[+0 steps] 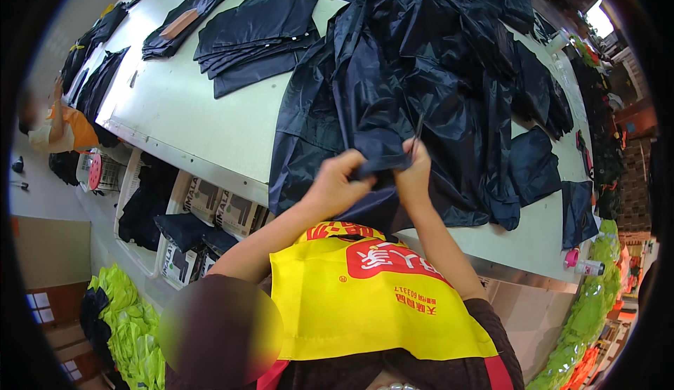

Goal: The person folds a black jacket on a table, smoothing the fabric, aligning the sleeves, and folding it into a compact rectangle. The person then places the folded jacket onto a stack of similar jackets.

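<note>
A person in a yellow apron (379, 320) stood close up to a white table (175, 120). A big, shiny, dark cloth (428, 60) lay on it, all wrinkled, right in front of the person. It reached down to the near edge of the table.

The left hand (340, 181) was almost closed, with its fingers curled and pinching a bit of the cloth. The right hand (414, 172) was just beside it, to the right. It was mostly closed too, and a thin, dark tool (419, 129) stuck up out of it. I could not tell what kind of tool it was. The little fold of cloth between the two hands was blurry.

To the left of the cloth was a neat stack (261, 32) of dark, flat, folded pieces. Past that sat a smaller pile (179, 32) with a light brown block (180, 23) on top. On the right, a dark folded bundle (533, 165) lay near the big cloth, and a clear bottle (589, 268) lay near the table's edge.

Below the table, on the left, I saw a white bin (123, 211) with dark stuff inside. Bright green things (126, 327) were heaped at the lower left. Far off to the left was another person in orange (77, 127).
</note>
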A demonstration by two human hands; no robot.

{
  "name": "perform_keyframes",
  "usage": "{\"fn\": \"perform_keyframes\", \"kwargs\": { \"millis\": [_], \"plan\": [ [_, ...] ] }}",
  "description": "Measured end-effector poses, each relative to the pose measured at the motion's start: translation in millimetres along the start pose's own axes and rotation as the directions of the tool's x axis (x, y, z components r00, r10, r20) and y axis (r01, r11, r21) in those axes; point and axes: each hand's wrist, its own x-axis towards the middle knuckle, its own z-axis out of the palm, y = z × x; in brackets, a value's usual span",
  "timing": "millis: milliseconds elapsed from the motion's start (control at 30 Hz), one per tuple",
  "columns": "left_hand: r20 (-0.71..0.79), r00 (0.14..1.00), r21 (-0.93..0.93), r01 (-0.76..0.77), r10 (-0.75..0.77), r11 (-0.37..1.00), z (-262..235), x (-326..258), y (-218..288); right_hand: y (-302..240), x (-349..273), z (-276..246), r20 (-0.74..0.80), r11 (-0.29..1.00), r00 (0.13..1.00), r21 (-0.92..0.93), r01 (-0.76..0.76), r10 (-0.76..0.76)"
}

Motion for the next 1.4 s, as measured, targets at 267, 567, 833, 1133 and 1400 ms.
{"fn": "perform_keyframes", "kwargs": {
  "millis": [267,567,833,1133,1400],
  "plan": [
    [-0.210,0.978,0.185,0.030,0.010,0.982,-3,-2,-20,23,13,-12,-0.091,0.967,0.994,-0.251,0.035,-0.060],
    [-0.112,0.994,0.297,0.023,0.011,0.955,-56,-16,-10,-19,-43,-17,0.124,0.864,0.959,-0.417,0.282,-0.253],
    [-0.080,0.989,0.494,0.146,-0.123,0.857,-96,-19,-34,-16,-38,-62,0.364,0.874,0.924,-0.403,0.271,-0.119],
    [0.079,0.955,0.760,0.126,-0.284,0.637,-144,-35,-155,80,-58,-49,0.543,0.948,0.831,-0.310,0.067,0.119],
    [-0.524,0.850,0.852,0.520,-0.062,-0.060,-329,51,-81,33,-60,-28,0.687,0.981,0.725,-0.111,0.162,-0.042]
  ]
}}
